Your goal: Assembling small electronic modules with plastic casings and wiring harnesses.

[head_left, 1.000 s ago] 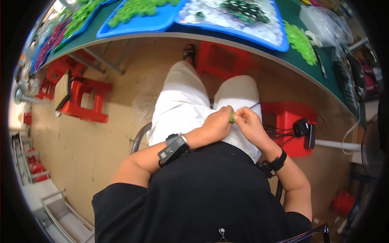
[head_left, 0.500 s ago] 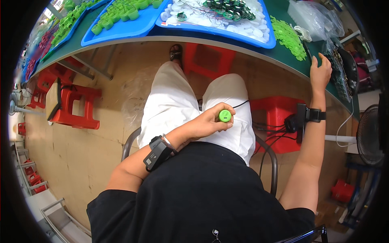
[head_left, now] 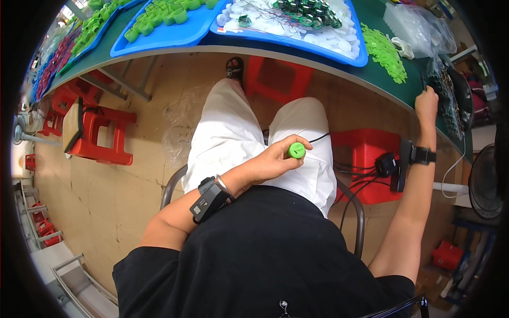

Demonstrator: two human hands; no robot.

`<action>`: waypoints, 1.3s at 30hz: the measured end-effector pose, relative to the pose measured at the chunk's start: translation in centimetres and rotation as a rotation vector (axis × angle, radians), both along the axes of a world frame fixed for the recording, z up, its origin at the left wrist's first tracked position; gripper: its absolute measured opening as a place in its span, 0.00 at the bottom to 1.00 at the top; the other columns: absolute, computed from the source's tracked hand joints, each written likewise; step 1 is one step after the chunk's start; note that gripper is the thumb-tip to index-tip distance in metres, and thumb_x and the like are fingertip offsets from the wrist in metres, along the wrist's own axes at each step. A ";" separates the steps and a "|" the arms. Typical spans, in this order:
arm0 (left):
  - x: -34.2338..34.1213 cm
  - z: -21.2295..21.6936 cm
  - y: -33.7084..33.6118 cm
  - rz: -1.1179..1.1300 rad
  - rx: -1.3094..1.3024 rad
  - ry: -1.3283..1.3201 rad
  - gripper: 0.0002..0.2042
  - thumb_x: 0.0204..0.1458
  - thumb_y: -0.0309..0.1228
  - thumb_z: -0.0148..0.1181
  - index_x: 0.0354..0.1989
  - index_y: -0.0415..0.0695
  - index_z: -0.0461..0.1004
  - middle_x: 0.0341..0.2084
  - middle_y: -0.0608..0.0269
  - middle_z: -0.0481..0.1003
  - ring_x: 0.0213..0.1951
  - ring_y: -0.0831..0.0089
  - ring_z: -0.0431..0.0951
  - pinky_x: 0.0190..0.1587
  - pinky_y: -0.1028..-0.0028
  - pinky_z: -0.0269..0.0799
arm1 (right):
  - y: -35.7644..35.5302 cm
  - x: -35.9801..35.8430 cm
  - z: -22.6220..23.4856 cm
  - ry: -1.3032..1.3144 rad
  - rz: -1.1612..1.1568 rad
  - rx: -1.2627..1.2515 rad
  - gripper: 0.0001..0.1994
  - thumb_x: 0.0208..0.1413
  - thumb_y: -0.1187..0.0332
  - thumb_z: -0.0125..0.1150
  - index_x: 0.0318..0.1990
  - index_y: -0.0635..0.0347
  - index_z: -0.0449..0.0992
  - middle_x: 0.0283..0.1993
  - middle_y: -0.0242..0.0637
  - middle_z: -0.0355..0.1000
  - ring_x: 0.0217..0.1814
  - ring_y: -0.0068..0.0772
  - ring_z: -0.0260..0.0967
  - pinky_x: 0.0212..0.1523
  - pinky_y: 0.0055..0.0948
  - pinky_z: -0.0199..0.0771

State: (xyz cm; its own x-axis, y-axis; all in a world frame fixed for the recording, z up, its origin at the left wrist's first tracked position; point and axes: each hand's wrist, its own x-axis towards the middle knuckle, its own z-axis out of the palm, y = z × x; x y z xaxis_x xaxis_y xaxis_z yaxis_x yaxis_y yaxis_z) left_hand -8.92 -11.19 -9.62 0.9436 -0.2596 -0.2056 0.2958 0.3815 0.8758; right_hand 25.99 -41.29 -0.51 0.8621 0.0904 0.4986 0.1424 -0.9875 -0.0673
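Over my lap, my left hand [head_left: 273,163] is closed around a small bright green round piece [head_left: 297,150]. Its flat end, with a small dark slot, faces up. My right arm stretches to the right edge of the table, where my right hand [head_left: 426,105] has its fingers closed on a slim dark tool [head_left: 423,80]. The tool's exact kind is too small to tell. Beside that hand lies a bundle of dark parts in clear plastic [head_left: 448,103]. A pile of flat light-green pieces [head_left: 384,53] is to its left on the green table.
A blue tray [head_left: 318,52] holds white caps and green circuit boards [head_left: 313,13]. Another blue tray [head_left: 159,42] carries green cups. Clear plastic bags [head_left: 421,32] lie at the far right. Red stools [head_left: 371,143] and a fan [head_left: 483,183] stand around me; black cables hang by my right.
My right hand has gone from open fingers at the table edge to closed fingers on the slim dark tool. The left hand keeps the green piece; the view has shifted slightly.
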 end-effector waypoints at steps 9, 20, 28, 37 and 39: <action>0.0 -1.3 -0.2 0.242 0.455 -0.155 0.12 0.50 0.33 0.68 0.34 0.43 0.70 0.26 0.70 0.69 0.31 0.82 0.67 0.33 0.78 0.65 | 8.0 -22.4 1.7 0.441 0.708 0.606 0.11 0.62 0.70 0.54 0.49 0.62 0.75 0.31 0.35 0.72 0.32 0.22 0.68 0.36 0.23 0.69; -0.7 -1.2 -0.7 0.346 0.645 -0.250 0.15 0.48 0.33 0.68 0.23 0.41 0.66 0.18 0.66 0.67 0.25 0.79 0.66 0.28 0.74 0.64 | 10.9 -26.9 -1.2 0.493 1.107 0.224 0.14 0.51 0.72 0.64 0.47 0.58 0.76 0.24 0.36 0.66 0.22 0.35 0.66 0.23 0.31 0.66; -0.9 -0.5 0.4 -0.024 0.483 -0.179 0.13 0.45 0.33 0.67 0.22 0.41 0.67 0.16 0.67 0.67 0.22 0.78 0.66 0.27 0.74 0.63 | 10.3 -25.3 -0.6 0.455 1.249 0.030 0.16 0.46 0.72 0.66 0.46 0.52 0.78 0.25 0.33 0.64 0.24 0.34 0.65 0.24 0.33 0.66; -1.4 -0.2 0.2 -0.525 0.326 -0.102 0.09 0.47 0.31 0.67 0.24 0.41 0.72 0.18 0.72 0.72 0.23 0.83 0.69 0.28 0.78 0.66 | 9.9 -25.1 -0.3 0.413 1.479 -0.122 0.12 0.49 0.63 0.65 0.42 0.49 0.79 0.23 0.29 0.60 0.23 0.30 0.61 0.24 0.30 0.60; -1.6 -0.3 0.0 -0.553 0.322 -0.091 0.09 0.47 0.31 0.66 0.24 0.41 0.72 0.18 0.71 0.72 0.23 0.82 0.69 0.28 0.78 0.66 | 10.0 -25.3 -0.4 0.414 1.503 -0.162 0.12 0.49 0.62 0.64 0.42 0.50 0.78 0.21 0.29 0.58 0.22 0.30 0.61 0.23 0.30 0.59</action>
